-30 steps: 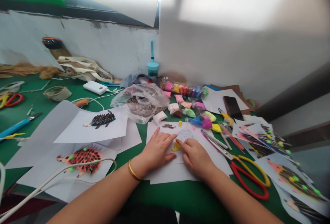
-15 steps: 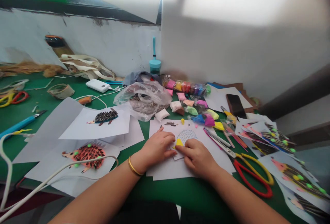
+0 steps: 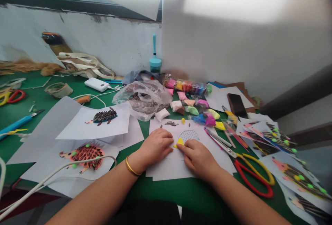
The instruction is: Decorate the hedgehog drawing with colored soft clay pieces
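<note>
in the head view, the left hand (image 3: 157,147) lies palm down on the white paper (image 3: 166,172), its fingers half open and loosely bent, gripping nothing that i can see. the right hand (image 3: 201,157) has its forefinger stretched out, touching the yellow clay (image 3: 180,143), and the other fingers are curled in; whether the thumb also pinches, i cannot tell. this clay is on the paper between both hands, at the lower left edge of the dotted drawing (image 3: 190,135). dark seeds (image 3: 171,123) lie above.
</note>
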The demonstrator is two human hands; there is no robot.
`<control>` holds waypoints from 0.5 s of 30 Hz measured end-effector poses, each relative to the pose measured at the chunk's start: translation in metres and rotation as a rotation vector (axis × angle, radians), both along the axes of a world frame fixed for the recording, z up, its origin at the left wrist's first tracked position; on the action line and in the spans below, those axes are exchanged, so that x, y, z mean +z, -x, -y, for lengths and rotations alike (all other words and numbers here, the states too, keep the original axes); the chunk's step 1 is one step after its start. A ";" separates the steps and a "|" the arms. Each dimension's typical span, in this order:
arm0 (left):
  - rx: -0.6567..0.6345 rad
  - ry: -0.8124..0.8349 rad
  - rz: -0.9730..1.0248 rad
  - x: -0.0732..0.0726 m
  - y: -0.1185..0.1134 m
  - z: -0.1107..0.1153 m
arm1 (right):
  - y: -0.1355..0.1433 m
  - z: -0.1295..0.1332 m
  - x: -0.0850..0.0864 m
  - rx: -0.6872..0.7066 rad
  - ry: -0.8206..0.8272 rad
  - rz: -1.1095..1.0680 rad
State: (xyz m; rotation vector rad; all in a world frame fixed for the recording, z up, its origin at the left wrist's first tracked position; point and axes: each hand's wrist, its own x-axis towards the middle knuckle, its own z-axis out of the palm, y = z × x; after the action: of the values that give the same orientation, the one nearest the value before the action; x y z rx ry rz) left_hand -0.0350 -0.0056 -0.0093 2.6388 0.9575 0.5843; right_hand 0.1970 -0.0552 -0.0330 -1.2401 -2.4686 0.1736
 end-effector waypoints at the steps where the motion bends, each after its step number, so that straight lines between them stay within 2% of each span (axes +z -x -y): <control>1: 0.002 0.007 0.005 0.000 0.000 0.000 | 0.000 0.000 0.000 -0.003 -0.001 0.002; 15: 0.023 0.038 -0.002 -0.003 0.000 0.000 | 0.007 0.003 0.006 0.029 -0.005 0.095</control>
State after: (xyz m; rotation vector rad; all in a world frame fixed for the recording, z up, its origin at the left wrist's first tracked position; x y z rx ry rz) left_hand -0.0346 -0.0061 -0.0120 2.5994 0.9911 0.5631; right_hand 0.1900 -0.0579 -0.0272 -1.2377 -2.5673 0.1180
